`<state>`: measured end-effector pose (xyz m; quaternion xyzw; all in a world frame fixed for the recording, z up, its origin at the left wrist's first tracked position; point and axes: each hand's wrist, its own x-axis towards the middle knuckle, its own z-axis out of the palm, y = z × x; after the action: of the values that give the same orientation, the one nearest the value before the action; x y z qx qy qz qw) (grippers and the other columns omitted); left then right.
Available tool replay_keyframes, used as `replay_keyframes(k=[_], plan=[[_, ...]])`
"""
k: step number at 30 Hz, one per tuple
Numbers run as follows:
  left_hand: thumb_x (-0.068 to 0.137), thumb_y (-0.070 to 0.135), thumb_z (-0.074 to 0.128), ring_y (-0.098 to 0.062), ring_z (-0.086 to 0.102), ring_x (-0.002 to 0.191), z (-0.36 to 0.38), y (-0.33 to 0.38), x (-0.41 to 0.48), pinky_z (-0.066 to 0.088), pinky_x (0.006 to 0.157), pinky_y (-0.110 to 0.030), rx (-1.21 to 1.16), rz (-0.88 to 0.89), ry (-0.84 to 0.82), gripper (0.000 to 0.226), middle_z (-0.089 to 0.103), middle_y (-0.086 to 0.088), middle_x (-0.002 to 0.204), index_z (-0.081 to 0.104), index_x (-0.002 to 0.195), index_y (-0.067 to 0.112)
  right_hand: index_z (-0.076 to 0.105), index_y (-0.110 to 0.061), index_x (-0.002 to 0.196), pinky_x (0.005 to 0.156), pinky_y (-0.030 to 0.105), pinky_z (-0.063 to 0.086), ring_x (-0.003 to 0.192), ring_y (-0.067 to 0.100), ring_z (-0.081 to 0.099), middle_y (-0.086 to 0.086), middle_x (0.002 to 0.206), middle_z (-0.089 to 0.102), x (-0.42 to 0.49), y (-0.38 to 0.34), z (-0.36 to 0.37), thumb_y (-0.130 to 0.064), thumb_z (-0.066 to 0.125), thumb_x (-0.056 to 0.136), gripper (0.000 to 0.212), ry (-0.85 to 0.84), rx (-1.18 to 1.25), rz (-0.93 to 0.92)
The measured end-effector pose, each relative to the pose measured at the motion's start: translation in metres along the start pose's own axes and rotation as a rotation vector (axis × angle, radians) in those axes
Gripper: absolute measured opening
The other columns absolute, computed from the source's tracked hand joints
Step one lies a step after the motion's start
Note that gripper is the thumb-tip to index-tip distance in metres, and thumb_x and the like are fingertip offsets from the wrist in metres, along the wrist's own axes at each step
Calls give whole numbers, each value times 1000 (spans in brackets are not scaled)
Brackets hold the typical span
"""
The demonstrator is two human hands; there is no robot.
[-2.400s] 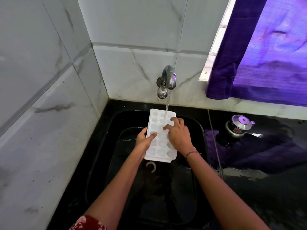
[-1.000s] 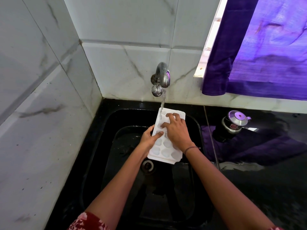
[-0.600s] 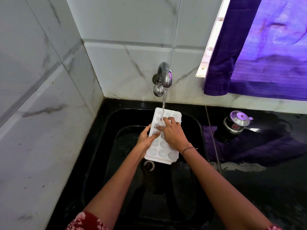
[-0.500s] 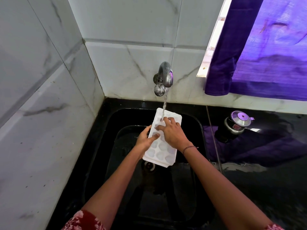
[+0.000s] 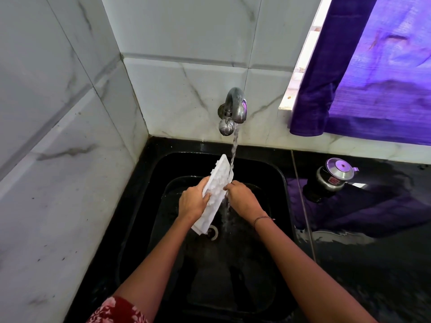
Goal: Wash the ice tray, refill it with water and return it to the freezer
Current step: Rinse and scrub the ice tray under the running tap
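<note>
We find the ice tray (image 5: 215, 192) tilted on edge over the sink (image 5: 283, 183), clamped between left hand (image 5: 192, 202) and right hand (image 5: 241, 198), under the tap (image 5: 234, 108) stream.

The white plastic ice tray (image 5: 215, 194) is up on its long edge over the black sink, steeply tilted, its bumpy underside facing left and toward the camera. Its far end sits right beside the running stream, and water spills off its right side.
</note>
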<state>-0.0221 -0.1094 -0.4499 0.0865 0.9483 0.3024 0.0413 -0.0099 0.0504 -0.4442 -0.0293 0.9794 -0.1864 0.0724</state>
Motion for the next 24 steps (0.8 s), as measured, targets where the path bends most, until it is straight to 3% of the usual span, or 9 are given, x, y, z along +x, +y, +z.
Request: replay_keyframes(k=[6,9,16,20,24], plan=[[87,28,60,-13,61,99,5,-12,-12,50,83,-31,-300,-162,-23,46,65,10,110,48,132,33,65,-4,113,84,32,51,93,27,61,11,111,57,2,8,3,-5,43,94,29,-7,45,94],[86,26,65,-13,61,102,8,-15,-15,51,86,-31,-466,-236,-32,47,65,7,113,51,130,28,63,-7,119,87,32,50,101,28,58,10,114,54,3,10,6,-5,43,94,32,1,73,116],[87,25,65,-13,64,95,7,-16,-24,54,79,-31,-734,-330,-55,39,65,5,106,53,124,27,59,-28,123,70,27,47,109,22,41,4,118,47,-2,12,4,-7,44,93,40,63,-101,108],[91,24,60,-13,65,95,8,-15,-25,55,86,-37,-779,-355,-65,30,66,2,108,54,120,27,53,-29,130,77,27,48,111,24,38,5,123,42,-2,14,1,-13,46,94,40,54,-174,102],[92,23,59,-16,66,94,6,-11,-27,55,75,-29,-821,-365,-74,30,66,1,106,53,121,27,52,-30,131,86,31,46,115,26,36,6,128,39,-4,13,-1,-15,44,95,40,51,-223,69]])
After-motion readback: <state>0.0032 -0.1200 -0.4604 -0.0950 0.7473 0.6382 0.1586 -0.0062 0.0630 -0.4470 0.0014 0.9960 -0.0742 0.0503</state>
